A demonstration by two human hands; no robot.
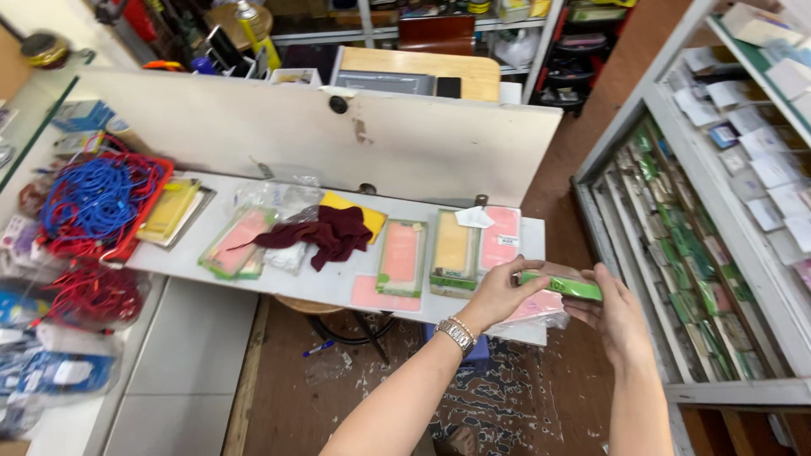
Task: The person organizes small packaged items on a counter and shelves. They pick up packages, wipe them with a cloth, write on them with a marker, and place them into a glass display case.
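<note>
Fingers [517, 279] of the left hand [498, 295] pinch the near end of a flat green-edged package [564, 285], thumb on top and the others curled beneath, closed on it. The right hand [612, 314] meets the package from the other side; its fingers [596, 283] wrap the far end, thumb lying along the lower edge, also closed on it. The package is held edge-on in the air, nearly level, just beyond the right front corner of the white counter [338, 283] and above the patterned floor [524, 405]. A metal wristwatch [455, 334] and a thin bracelet sit on the left wrist.

Just beside the hands, on the counter's right end, lie a stack of green-framed packages with a tan face [454, 253], a pink-faced one [402, 257] to its left, and pink flat packages [502, 236] at the far corner, with a clear plastic sleeve [536, 311] hanging over the edge below the hands. Further left, a dark red cloth [329, 234] lies crumpled over a yellow piece, then another pink package in a green frame [236, 241]. At the counter's left end a red tray [101, 207] holds coiled blue cables. Behind the counter a white board [321, 135] leans tilted. To the right, a shelf unit [701, 236] holds rows of small packages.
</note>
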